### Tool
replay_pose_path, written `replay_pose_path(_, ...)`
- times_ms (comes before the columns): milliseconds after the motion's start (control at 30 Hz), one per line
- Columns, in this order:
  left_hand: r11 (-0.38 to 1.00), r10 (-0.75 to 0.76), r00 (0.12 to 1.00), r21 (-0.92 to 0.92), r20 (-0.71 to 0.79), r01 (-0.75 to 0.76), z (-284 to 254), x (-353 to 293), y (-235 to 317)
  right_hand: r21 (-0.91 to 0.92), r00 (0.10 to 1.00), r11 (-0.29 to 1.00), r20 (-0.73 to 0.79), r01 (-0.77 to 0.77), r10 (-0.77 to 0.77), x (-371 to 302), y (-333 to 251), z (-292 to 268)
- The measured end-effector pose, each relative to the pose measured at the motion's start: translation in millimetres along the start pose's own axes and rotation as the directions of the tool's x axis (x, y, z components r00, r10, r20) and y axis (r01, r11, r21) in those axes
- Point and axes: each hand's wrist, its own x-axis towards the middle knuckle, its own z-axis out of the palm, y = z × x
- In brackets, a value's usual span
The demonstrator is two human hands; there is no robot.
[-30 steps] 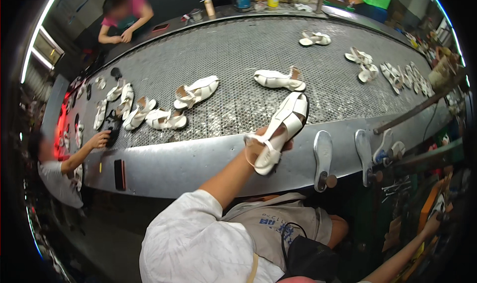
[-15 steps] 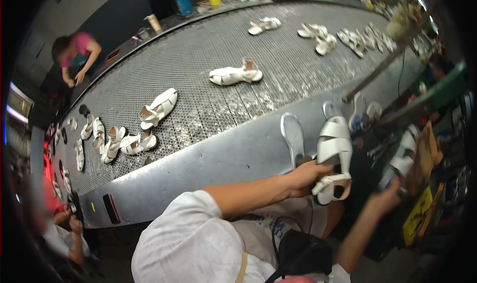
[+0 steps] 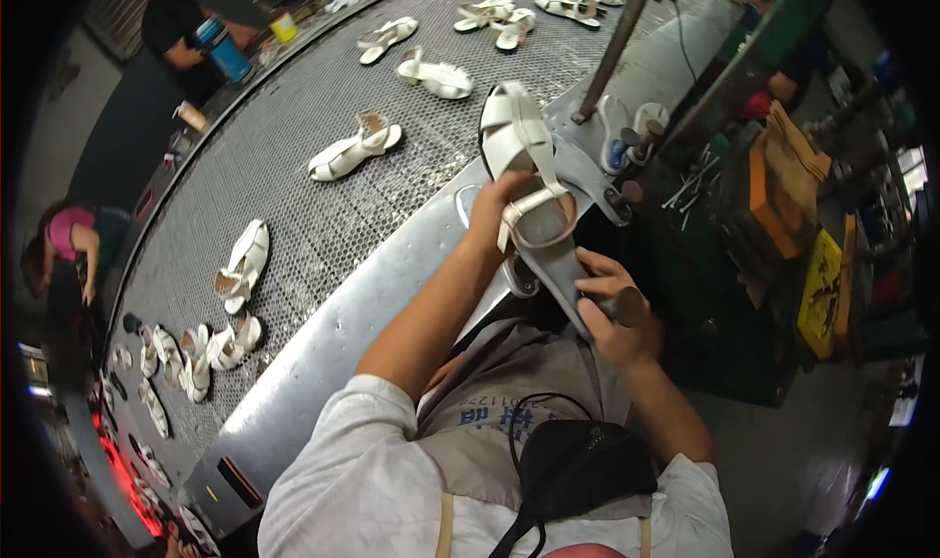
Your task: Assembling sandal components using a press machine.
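Observation:
In front of me, over the bench edge, a white strappy sandal points its toe away. My left hand is closed around its side, near the ankle strap. A long grey piece, apparently a shoe last, runs from the sandal's heel end toward me. My right hand is closed at the near end of this piece, with a dark rounded end showing between its fingers. How far the grey piece goes into the sandal is hidden. Grey foot-shaped forms lie on the metal ledge beyond.
Several white sandals lie on the mesh conveyor, which is bordered by a metal ledge. A post rises at the right. Beside it are an orange-edged box and a yellow panel. Other people work across the belt.
My right hand has come in from the far right to the sandal's heel end. One more sandal lies on the conveyor near me. The view has turned to the right.

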Motion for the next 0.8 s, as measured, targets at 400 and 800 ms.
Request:
replay_pose_path(400, 0.985, 0.138, 0.990, 0.106, -0.014, -0.135, 107.1, -83.2, -66.0, -0.556, 0.981, 0.830, -0.134, 0.044, -0.142, -21.9, -1.6, -13.0)
replay_pose_path(800, 0.549, 0.436, 0.856, 0.671, 0.280, -0.499, 93.9, -84.1, 7.8, -0.663, 0.982, 0.749, -0.144, -0.003, -0.124, -53.3, -76.4, -17.7)
